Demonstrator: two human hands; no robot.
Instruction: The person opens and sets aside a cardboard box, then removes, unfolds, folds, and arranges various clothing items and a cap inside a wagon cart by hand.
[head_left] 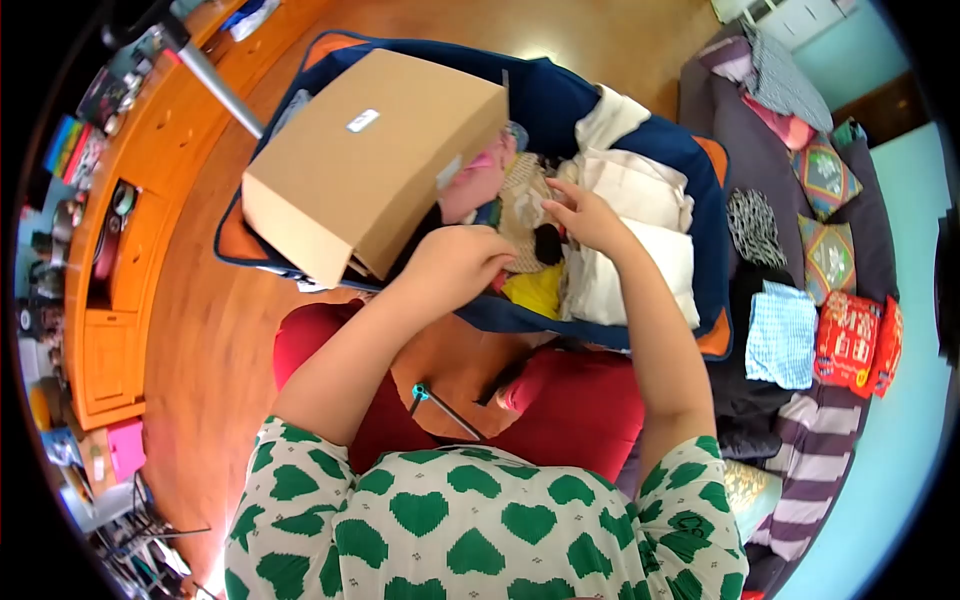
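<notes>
A large navy basket (pixel 705 200) with orange corners stands before me. A cardboard box (pixel 375 140) lies tilted in its left side. White folded cloths (pixel 635 230) fill the right side; pink (pixel 475 185), patterned and yellow (pixel 535 291) pieces lie between. My left hand (pixel 462 265) is over the near middle of the basket, beside the box, fingers bent together; whatever is between them is hidden. My right hand (pixel 582 213) hovers by the left edge of the white cloths, thumb and fingers apart, with nothing seen in it.
Orange wooden cabinets (pixel 160 250) run along the left. A grey sofa (pixel 700 100) on the right holds cushions, a blue checked cloth (pixel 781 333) and a red package (pixel 850 340). A metal pole (pixel 222 90) rises at the basket's far left. My red-clad legs flank a thin stand (pixel 450 412).
</notes>
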